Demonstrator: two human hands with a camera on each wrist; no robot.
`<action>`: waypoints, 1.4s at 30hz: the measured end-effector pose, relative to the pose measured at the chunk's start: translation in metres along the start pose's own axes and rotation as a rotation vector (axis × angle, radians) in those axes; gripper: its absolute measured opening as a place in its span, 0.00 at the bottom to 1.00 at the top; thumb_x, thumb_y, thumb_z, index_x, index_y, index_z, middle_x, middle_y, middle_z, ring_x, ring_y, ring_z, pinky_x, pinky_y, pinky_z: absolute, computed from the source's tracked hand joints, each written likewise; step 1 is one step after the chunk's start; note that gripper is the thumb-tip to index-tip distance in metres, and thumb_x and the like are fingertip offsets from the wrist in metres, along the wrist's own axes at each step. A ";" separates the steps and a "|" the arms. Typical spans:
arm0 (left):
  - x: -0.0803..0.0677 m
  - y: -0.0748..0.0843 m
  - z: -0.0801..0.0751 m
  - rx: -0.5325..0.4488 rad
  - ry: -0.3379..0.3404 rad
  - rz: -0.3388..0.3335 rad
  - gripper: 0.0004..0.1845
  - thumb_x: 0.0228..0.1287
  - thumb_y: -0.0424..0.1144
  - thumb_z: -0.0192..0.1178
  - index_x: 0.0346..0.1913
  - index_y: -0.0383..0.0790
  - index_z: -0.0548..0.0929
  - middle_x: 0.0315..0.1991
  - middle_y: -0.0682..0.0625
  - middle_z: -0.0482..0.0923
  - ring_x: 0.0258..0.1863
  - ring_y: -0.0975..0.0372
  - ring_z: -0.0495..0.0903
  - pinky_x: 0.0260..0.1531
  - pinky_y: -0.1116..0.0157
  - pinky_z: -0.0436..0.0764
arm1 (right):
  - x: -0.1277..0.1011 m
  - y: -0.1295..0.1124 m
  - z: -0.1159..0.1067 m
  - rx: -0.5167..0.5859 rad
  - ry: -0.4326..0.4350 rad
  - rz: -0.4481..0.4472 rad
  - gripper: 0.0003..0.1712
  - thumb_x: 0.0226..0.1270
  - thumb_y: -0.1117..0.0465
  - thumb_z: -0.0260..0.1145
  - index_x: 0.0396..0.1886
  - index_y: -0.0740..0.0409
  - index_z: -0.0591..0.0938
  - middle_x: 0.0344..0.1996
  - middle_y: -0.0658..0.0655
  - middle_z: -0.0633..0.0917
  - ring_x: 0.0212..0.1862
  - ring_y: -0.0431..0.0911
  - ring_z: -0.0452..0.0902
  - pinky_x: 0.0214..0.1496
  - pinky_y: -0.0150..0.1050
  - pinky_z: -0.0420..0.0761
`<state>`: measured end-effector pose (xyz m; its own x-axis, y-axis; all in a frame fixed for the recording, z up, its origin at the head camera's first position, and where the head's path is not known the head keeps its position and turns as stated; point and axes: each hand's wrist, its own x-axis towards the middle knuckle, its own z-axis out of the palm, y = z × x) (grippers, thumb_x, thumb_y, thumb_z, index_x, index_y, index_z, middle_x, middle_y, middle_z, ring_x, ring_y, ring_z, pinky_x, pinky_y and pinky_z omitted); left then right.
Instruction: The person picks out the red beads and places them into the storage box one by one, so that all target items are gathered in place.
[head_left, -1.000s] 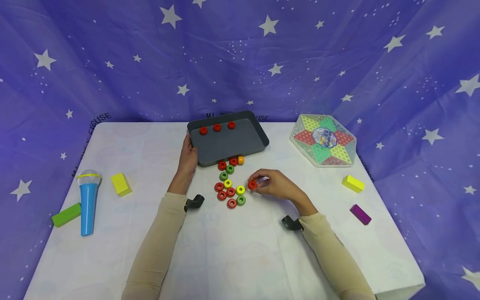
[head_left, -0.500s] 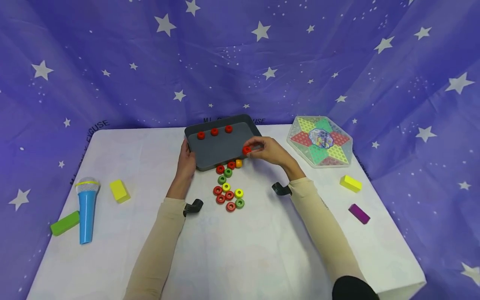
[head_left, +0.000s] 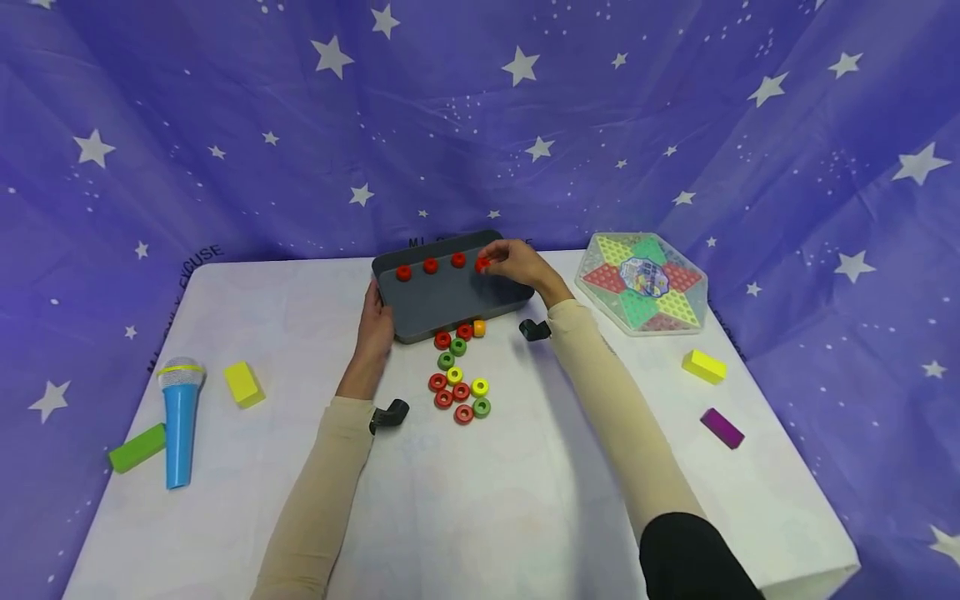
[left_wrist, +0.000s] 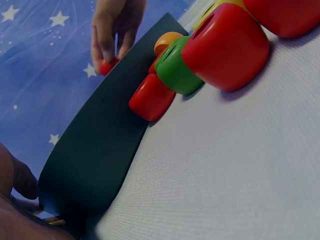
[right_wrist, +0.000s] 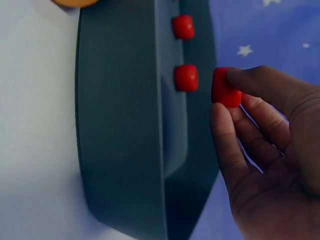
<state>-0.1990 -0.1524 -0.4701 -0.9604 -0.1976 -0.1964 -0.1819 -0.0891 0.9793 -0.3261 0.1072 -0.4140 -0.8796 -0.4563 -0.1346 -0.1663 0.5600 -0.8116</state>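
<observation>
A dark grey tray (head_left: 450,302) stands at the back middle of the white table, with three red rings (head_left: 431,266) in a row along its far wall. My right hand (head_left: 504,258) pinches a fourth red ring (head_left: 482,264) (right_wrist: 225,89) (left_wrist: 106,66) at the right end of that row, just over the tray floor. My left hand (head_left: 375,321) grips the tray's left rim (left_wrist: 75,165). In front of the tray lies a loose cluster of red, green, yellow and orange rings (head_left: 459,375) (left_wrist: 200,55).
A hexagonal Chinese checkers board (head_left: 642,282) sits at the back right. A yellow block (head_left: 703,366) and a purple block (head_left: 722,427) lie on the right. On the left are a blue toy microphone (head_left: 178,421), a yellow block (head_left: 243,383) and a green block (head_left: 137,447).
My right hand picked a red ring off the table beside the cluster and carried it up and back into the tray, to the end of the red row. The left hand stayed on the rim.
</observation>
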 end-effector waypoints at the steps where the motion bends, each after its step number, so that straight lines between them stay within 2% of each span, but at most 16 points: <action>1: 0.000 0.000 0.000 0.005 0.000 0.001 0.33 0.75 0.30 0.34 0.78 0.50 0.39 0.78 0.49 0.41 0.76 0.61 0.44 0.73 0.63 0.47 | 0.004 0.001 0.001 0.004 -0.002 0.011 0.15 0.62 0.63 0.68 0.50 0.56 0.83 0.45 0.56 0.83 0.47 0.47 0.76 0.54 0.40 0.75; 8: 0.000 -0.001 -0.001 0.026 0.010 -0.004 0.33 0.75 0.31 0.34 0.78 0.50 0.40 0.78 0.50 0.42 0.76 0.61 0.44 0.73 0.64 0.47 | 0.024 0.003 0.004 0.004 -0.006 0.085 0.14 0.62 0.62 0.68 0.48 0.56 0.83 0.44 0.55 0.83 0.45 0.48 0.76 0.53 0.40 0.75; 15: -0.001 -0.003 -0.002 0.017 -0.009 0.029 0.33 0.75 0.31 0.34 0.78 0.48 0.39 0.78 0.47 0.41 0.76 0.59 0.44 0.73 0.62 0.48 | 0.037 0.000 0.005 -0.043 0.019 0.174 0.14 0.63 0.60 0.68 0.48 0.57 0.83 0.42 0.56 0.82 0.44 0.47 0.74 0.51 0.40 0.74; 21: -0.005 -0.001 -0.002 -0.019 -0.025 0.008 0.33 0.75 0.30 0.35 0.78 0.48 0.40 0.78 0.47 0.42 0.75 0.59 0.45 0.73 0.62 0.48 | 0.046 -0.001 0.009 -0.060 0.031 0.269 0.14 0.61 0.61 0.69 0.46 0.58 0.83 0.41 0.55 0.82 0.44 0.47 0.74 0.50 0.40 0.74; 29: -0.022 0.022 -0.001 0.015 -0.033 0.024 0.33 0.74 0.28 0.35 0.77 0.41 0.39 0.77 0.41 0.41 0.76 0.53 0.43 0.73 0.58 0.47 | 0.054 -0.003 0.012 -0.138 0.038 0.290 0.13 0.60 0.61 0.70 0.45 0.56 0.83 0.44 0.54 0.81 0.46 0.47 0.72 0.52 0.41 0.73; 42: -0.022 0.024 -0.001 0.039 -0.033 0.034 0.33 0.73 0.28 0.34 0.77 0.39 0.39 0.77 0.40 0.41 0.76 0.51 0.44 0.73 0.57 0.49 | 0.057 -0.009 0.011 -0.134 0.010 0.350 0.14 0.61 0.62 0.69 0.47 0.56 0.81 0.45 0.54 0.80 0.48 0.48 0.71 0.57 0.43 0.71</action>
<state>-0.1820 -0.1511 -0.4418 -0.9726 -0.1671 -0.1614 -0.1561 -0.0446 0.9867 -0.3694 0.0684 -0.4202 -0.8976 -0.2148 -0.3848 0.0890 0.7669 -0.6356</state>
